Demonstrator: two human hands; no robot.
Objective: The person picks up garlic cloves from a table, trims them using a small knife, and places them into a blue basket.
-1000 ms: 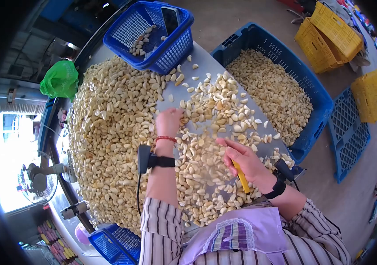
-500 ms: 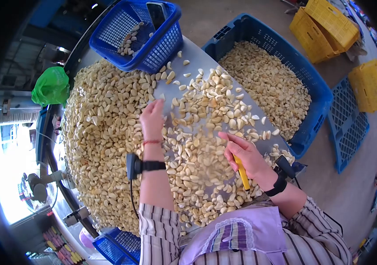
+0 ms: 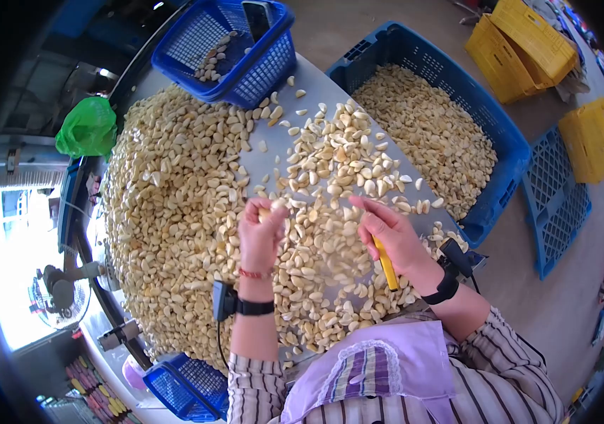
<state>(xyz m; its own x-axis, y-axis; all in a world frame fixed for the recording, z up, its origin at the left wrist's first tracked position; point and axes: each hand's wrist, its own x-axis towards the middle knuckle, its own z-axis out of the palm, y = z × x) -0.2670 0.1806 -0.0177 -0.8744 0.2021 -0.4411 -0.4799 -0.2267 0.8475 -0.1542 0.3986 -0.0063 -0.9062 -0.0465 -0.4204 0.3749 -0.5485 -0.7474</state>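
Note:
Peeled garlic cloves [image 3: 174,212] lie in a large heap on the left of the metal table [image 3: 263,159], with a looser spread of cloves [image 3: 348,159] right of it. At the edge of the heap, my left hand [image 3: 259,240] is closed, a pale garlic clove [image 3: 278,205] pinched at its fingertips. To the right, over the spread cloves, my right hand [image 3: 399,244] grips a slim yellow-handled knife [image 3: 386,268]. Its handle end points down toward me; the blade cannot be made out.
A blue basket [image 3: 266,71] with some cloves and a phone [image 3: 256,21] stands at the table's far end. Beyond the right edge sits a big blue crate [image 3: 503,180] of cloves. Yellow crates [image 3: 521,53] are on the floor. Another blue basket [image 3: 185,389] is at lower left.
My left hand has drawn back toward me and slightly right, and a clove now shows at its fingertips. The right hand stays nearly in place with the knife. The view has shifted slightly.

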